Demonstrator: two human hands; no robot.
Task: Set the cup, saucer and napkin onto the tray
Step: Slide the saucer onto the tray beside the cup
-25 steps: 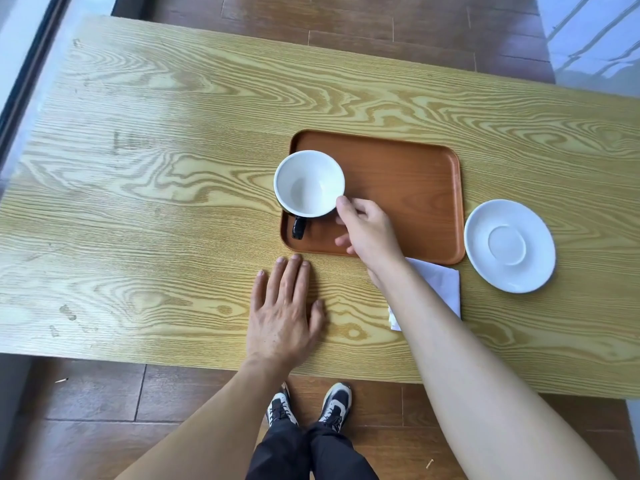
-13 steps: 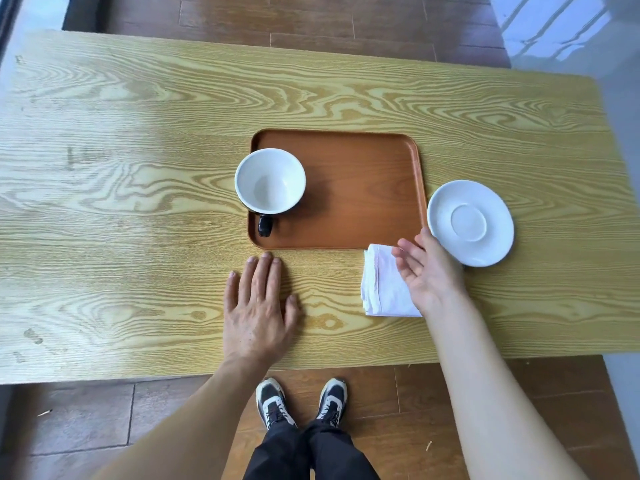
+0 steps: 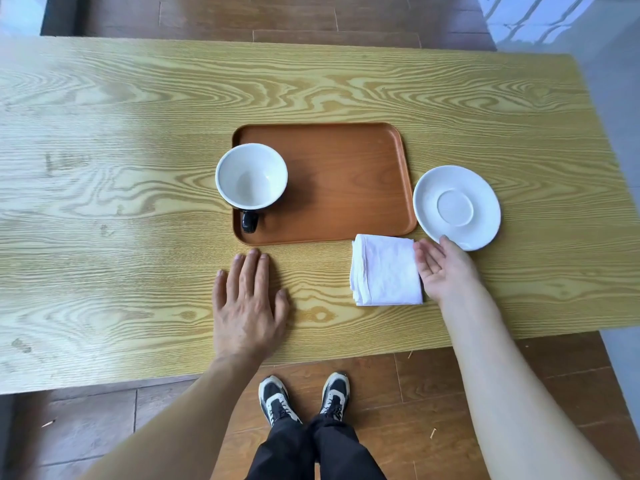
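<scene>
The right hand (image 3: 445,268) lay open and empty between the napkin (image 3: 386,270) and saucer (image 3: 457,206), touching both, just beside the tray (image 3: 346,174). The left hand (image 3: 247,306) rested flat on the table (image 3: 138,168), holding nothing, farther from both.

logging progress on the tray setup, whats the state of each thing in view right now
cup: upright, empty, on the tray's left side
tray: flat on the table, holds only the cup
saucer: empty, on the table right of the tray
napkin: folded, on the table
left hand: flat on the table, empty
right hand: open, at the napkin's right edge
</scene>
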